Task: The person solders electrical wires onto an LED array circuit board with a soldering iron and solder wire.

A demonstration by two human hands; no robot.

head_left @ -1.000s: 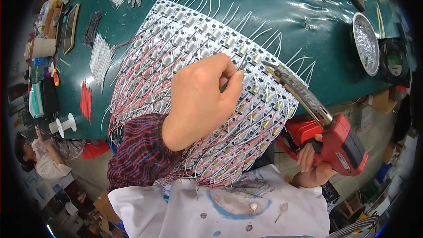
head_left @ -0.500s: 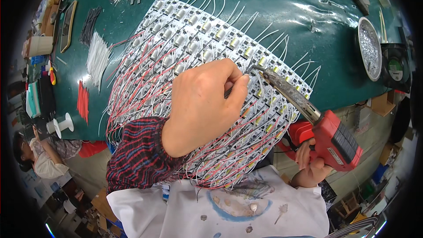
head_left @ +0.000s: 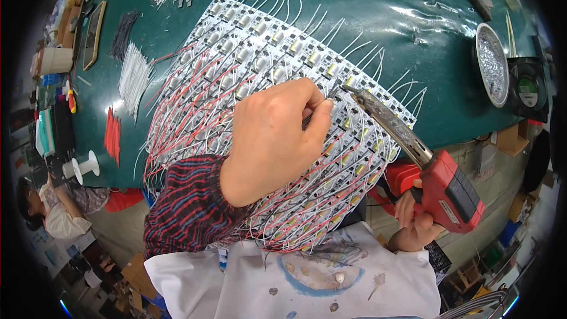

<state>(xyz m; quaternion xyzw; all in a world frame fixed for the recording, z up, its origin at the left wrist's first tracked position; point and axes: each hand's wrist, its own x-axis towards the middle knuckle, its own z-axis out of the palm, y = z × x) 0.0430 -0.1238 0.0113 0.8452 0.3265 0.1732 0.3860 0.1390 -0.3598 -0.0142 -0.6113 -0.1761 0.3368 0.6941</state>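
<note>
Left grip: narrow — the left hand [head_left: 277,136] pinches thumb to finger on a dark wire [head_left: 334,91]; one strand or several, I cannot tell.
Soldering iron [head_left: 413,147]: one; its tip sits just right of that pinch, close to the wire; contact is too small to judge.
Right grip: the right hand [head_left: 411,215], nearer the body and to the right of the left grip, is wrapped about the iron's red handle; partly hidden.
Circuit boards [head_left: 295,47]: one sheet, beneath the left grip and spreading all round it; boards and attached wires too many and tangled to count.
Step in hand: soldering the wire to a board, by the look of it; the next move seems to call for a steady pinch while the tip heats the joint.
Loose bundles: four, left of the left grip — one red [head_left: 111,139], one black [head_left: 123,36], two white [head_left: 134,80]; the second white one lies farther away.
Counter [head_left: 407,29]: one metal bowl [head_left: 495,99], well right of the left grip; one white spool [head_left: 86,166], well left.
Co-worker [head_left: 68,204]: one, beyond the spool.
</note>
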